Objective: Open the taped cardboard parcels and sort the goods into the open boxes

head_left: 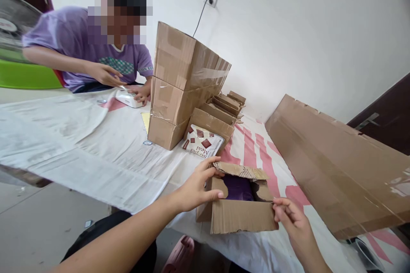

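Note:
A small cardboard box (245,217) stands near the table's front edge with its top flaps raised. Inside it lies a dark purple item (238,188), whose kind I cannot make out. My left hand (201,181) grips the box's left end, thumb on the near side and fingers at the torn back flap (245,171). With finger and thumb, my right hand (291,217) pinches the right corner of the front flap. Just behind the box, a white printed packet (202,141) with dark red squares leans against other cartons.
Taped cartons (169,98) are stacked behind and to the left, beside a row of open boxes (224,111). A long cardboard panel (333,162) stands on the right. Across the table, a person in a purple shirt (70,30) handles a white device (130,99).

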`<state>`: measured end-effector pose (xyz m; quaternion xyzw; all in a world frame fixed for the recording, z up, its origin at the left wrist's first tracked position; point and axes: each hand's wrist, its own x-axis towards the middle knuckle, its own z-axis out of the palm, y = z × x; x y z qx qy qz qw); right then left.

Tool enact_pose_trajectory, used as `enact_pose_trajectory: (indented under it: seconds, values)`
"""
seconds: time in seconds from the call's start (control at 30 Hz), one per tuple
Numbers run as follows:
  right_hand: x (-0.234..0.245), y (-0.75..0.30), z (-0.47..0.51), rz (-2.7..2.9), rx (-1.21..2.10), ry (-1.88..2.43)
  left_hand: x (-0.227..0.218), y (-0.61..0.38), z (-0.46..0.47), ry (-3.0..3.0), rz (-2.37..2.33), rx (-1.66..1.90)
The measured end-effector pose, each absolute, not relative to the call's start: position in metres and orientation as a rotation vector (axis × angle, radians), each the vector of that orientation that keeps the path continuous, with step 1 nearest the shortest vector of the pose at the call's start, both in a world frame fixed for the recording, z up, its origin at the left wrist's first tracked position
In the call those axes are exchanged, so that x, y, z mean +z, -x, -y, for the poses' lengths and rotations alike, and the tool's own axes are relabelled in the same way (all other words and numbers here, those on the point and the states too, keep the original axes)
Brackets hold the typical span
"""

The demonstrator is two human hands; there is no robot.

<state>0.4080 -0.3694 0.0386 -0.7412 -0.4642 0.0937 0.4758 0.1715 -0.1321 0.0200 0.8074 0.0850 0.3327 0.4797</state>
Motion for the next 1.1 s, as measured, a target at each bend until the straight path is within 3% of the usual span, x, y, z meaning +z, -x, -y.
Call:
enact_pose_trajectory:
  seconds: [0.27,0.47,0.7,1.1]
  values:
    - [0.059,-0.382,0.354,1.69,-0.295,1.881,0.014,-0.169,0.133,-2.076,-0.213,0.669]
    - [0.075,-0.357,0.338,2.125,-0.086,1.862,0.013,-0.17,0.136,-2.103,-0.212,0.71]
    - [0.095,-0.343,0.313,2.182,0.179,2.357,0.016,-0.171,0.135,-2.103,-0.196,0.676]
    - [0.102,-0.391,0.301,2.166,-0.514,2.438,0.003,-0.177,0.122,-2.1,-0.161,0.763]
